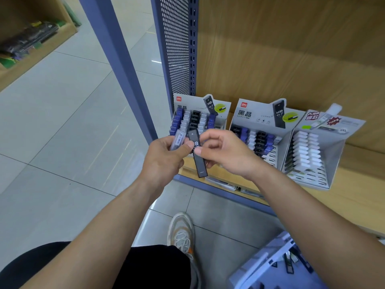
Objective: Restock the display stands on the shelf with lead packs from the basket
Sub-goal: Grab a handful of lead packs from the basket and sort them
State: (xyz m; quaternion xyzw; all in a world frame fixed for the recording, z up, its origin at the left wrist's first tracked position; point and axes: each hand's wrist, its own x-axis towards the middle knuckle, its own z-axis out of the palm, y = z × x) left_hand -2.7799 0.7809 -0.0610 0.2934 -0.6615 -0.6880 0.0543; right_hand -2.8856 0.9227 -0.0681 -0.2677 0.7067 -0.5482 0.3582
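My right fingers [210, 134] pinch the black lead pack [201, 165] near its middle, while my left fingers [188, 145] curl round a clear pack [178, 139], thumb touching the black one. I should draw it free in one straight pull, then seat it in the black row of the left display stand [193, 102] just behind. Both forearms reach forward, meeting before the shelf [354, 197] — the basket [268, 265] sits low at my right.

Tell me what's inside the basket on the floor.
A few dark lead packs lie in the basket; your right forearm and the picture's edge hide the rest.
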